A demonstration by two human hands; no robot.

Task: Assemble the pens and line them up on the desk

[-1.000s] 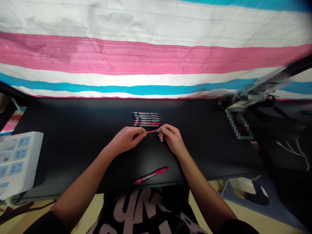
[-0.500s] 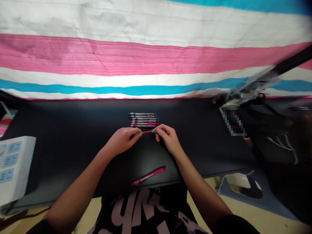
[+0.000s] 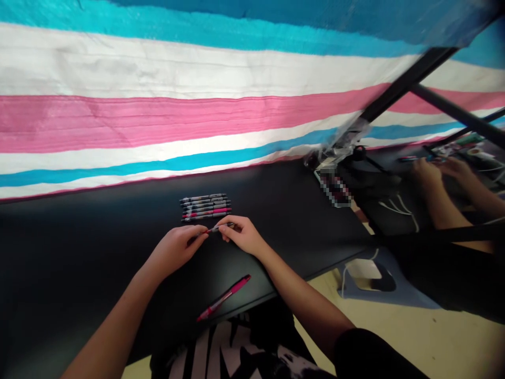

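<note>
Between my two hands is a slim pen (image 3: 214, 229) with a red length and a grey part showing. My left hand (image 3: 182, 246) pinches its left end, while the fingers of my right hand (image 3: 242, 233) are closed around the grey part on the right. Much of the pen is hidden by my fingers. Just beyond my hands lies a neat row of several pens (image 3: 205, 203), mostly grey and black, one with a pink grip. Closer to my body, a pink pen (image 3: 224, 298) with a clear barrel rests at a slant near the table edge.
A black table (image 3: 79, 226) stands before a striped sheet (image 3: 158, 123). To the right are a blurred-out phone-like object (image 3: 335, 188), crumpled clear plastic (image 3: 343, 145), a metal frame bar (image 3: 410, 81) and a grey-blue stool (image 3: 402, 295). Another person's hands (image 3: 437, 171) work farther right.
My view has swung right and tilted, bringing the other person's hands in and taking the power strip out. My hands are closer together, and less of the red length shows between them.
</note>
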